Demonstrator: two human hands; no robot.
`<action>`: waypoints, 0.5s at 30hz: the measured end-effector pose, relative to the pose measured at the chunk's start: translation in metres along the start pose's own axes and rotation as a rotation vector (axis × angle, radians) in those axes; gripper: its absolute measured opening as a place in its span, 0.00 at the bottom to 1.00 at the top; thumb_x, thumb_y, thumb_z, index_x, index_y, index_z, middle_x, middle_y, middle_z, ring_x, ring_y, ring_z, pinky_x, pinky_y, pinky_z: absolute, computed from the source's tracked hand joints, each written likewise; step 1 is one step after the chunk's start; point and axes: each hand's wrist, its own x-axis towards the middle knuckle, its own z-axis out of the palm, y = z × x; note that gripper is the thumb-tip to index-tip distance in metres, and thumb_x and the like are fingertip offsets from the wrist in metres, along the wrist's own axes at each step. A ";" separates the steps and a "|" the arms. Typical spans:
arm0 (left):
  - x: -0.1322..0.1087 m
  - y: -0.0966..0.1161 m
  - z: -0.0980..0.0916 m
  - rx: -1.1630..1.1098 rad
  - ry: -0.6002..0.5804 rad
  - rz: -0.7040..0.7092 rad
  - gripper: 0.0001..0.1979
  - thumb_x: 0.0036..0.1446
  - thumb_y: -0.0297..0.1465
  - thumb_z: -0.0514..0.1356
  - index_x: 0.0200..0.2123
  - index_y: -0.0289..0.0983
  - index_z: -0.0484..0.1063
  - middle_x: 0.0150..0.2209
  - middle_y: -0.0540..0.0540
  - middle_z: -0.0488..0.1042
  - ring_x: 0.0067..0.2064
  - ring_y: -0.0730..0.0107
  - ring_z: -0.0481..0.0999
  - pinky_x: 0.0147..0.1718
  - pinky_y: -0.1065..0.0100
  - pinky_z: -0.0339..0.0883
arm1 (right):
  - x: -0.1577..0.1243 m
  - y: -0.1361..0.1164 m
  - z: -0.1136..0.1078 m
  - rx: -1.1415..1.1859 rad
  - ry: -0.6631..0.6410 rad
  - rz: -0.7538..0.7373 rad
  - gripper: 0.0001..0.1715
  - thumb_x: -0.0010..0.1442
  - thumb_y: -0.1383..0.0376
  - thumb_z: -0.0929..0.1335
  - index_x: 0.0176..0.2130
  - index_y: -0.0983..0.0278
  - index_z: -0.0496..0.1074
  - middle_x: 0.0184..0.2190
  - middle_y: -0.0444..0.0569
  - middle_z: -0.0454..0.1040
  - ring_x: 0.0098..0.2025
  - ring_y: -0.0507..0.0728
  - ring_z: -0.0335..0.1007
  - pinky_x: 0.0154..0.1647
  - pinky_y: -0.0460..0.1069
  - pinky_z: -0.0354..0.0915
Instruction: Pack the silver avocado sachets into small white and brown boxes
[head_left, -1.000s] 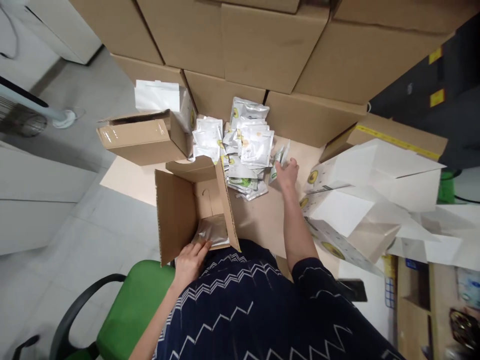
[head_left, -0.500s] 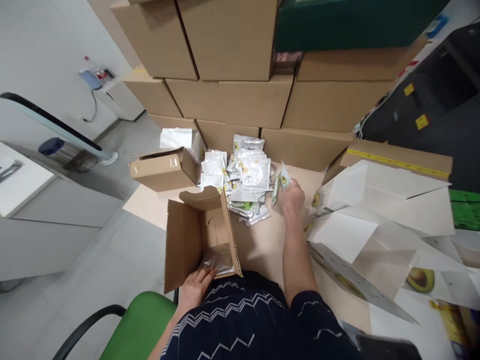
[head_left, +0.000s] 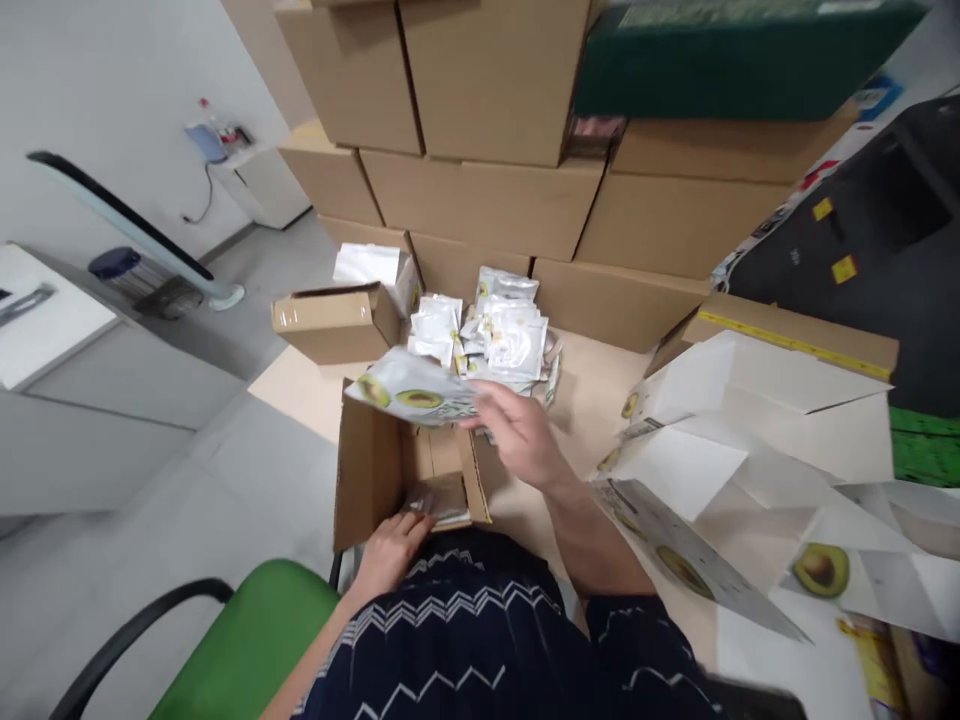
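While the right hand (head_left: 521, 435) pinches one end between thumb and fingers, a flat avocado-printed sachet (head_left: 412, 388) is held up across the far end of an open brown carton (head_left: 367, 480), its other end pointing left. At the carton's near edge rests the left hand (head_left: 394, 555), fingers together and slightly bent, their tips beside a clear plastic wrapping (head_left: 442, 497) inside (whether they grip anything, I cannot tell). Beyond the raised sachet lies a loose heap of silvery-white sachets (head_left: 514, 345) on the pale tabletop (head_left: 300, 390). Left of the heap sit a smaller brown box (head_left: 334, 330) and, just behind it, a white box (head_left: 367, 264). On the right, white avocado-printed boxes (head_left: 712, 450) stand with flaps open. Stacked brown cartons (head_left: 517, 205) line the back; a green chair (head_left: 255, 640) is at lower left.
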 end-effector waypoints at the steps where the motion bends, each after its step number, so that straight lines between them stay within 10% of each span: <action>1: 0.000 0.004 -0.003 0.000 0.000 0.005 0.19 0.66 0.27 0.51 0.56 0.43 0.74 0.50 0.43 0.78 0.47 0.63 0.78 0.46 0.63 0.71 | 0.002 0.002 0.009 -0.027 -0.129 -0.028 0.20 0.71 0.59 0.60 0.55 0.60 0.74 0.42 0.47 0.81 0.36 0.53 0.79 0.41 0.49 0.72; 10: -0.004 0.027 -0.009 0.020 0.113 -0.043 0.18 0.68 0.27 0.51 0.56 0.38 0.73 0.53 0.39 0.78 0.50 0.60 0.76 0.51 0.60 0.69 | 0.019 0.011 0.021 -0.919 -0.634 -0.032 0.16 0.69 0.70 0.59 0.42 0.67 0.75 0.36 0.54 0.78 0.37 0.56 0.71 0.36 0.49 0.58; 15: -0.002 0.031 -0.014 -0.026 0.032 -0.055 0.18 0.69 0.28 0.50 0.58 0.38 0.71 0.53 0.39 0.76 0.49 0.60 0.75 0.52 0.58 0.68 | 0.032 0.003 0.046 -0.978 -0.865 -0.142 0.16 0.64 0.75 0.60 0.45 0.69 0.74 0.37 0.56 0.78 0.36 0.56 0.71 0.35 0.49 0.57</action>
